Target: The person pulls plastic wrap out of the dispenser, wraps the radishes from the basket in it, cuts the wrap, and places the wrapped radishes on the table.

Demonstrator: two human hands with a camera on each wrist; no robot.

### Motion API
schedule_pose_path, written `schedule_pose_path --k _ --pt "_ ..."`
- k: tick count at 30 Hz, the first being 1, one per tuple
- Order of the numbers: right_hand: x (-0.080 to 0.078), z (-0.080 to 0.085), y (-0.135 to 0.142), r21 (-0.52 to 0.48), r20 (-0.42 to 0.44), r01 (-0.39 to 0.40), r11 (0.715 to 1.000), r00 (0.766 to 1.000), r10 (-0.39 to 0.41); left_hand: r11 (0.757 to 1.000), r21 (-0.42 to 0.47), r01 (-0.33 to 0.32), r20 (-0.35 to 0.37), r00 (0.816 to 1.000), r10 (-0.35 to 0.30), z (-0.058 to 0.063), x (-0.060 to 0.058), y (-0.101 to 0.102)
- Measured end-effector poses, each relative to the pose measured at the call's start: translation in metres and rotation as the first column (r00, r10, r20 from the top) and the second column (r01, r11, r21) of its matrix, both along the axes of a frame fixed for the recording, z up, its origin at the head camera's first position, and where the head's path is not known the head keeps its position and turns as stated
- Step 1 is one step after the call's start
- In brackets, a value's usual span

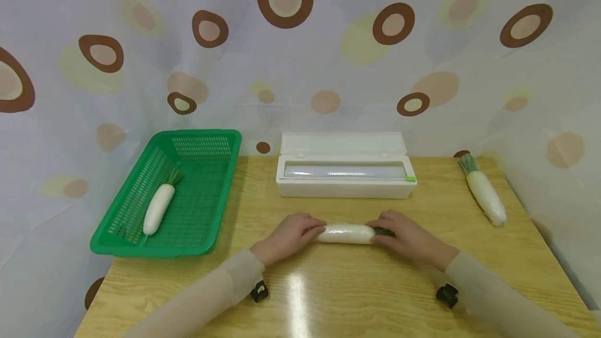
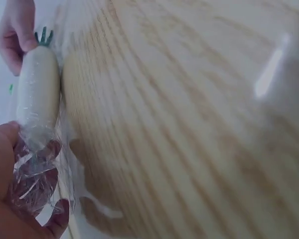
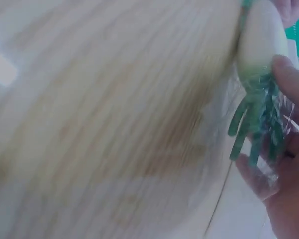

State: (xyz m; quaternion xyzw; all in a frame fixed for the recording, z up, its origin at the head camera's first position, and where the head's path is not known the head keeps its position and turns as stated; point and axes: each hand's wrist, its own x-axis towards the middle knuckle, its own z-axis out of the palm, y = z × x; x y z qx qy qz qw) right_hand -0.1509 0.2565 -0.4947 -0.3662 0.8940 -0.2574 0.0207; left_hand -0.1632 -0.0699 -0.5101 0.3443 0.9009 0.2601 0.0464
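Crinkled, clear film (image 2: 32, 189) looked like glossy plastic over a smooth radish (image 1: 347, 233) — the table (image 1: 357, 296) was shiny, grained wood, the basket (image 1: 155, 250) perforated plastic — sleeves (image 1: 202, 291) matt cloth.

Just below centre we see a white radish (image 1: 347, 234) with green stalks (image 1: 385, 231); at centre, a white box (image 1: 347, 190) with a lime-green tab (image 1: 410, 178); at left, a green basket (image 1: 150, 250). The table (image 1: 357, 296) below is honey-brown, streaked with grain. Across the top we see a pale backdrop (image 1: 319, 61) with brown rings (image 1: 285, 21) and yellow ovals (image 1: 361, 43).
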Motion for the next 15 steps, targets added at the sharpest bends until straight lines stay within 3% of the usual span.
schedule_pose_path --k 3,9,15 --pt "-0.002 0.0012 0.0007 -0.009 0.026 0.032 0.999 0.999 -0.031 0.998 -0.069 0.001 -0.054 0.999 -0.004 0.0018 -0.0016 0.0009" --pt "-0.0059 -0.0008 -0.0012 -0.006 -0.067 0.042 0.999 0.997 -0.042 0.981 -0.196 0.001 -0.09 0.996 -0.019 0.0057 -0.0011 0.0028" --pt "-0.0059 0.0009 -0.0067 0.092 -0.201 0.062 0.994 0.979 -0.042 0.995 -0.093 -0.04 -0.06 0.998 0.034 0.0035 -0.0045 0.0046"
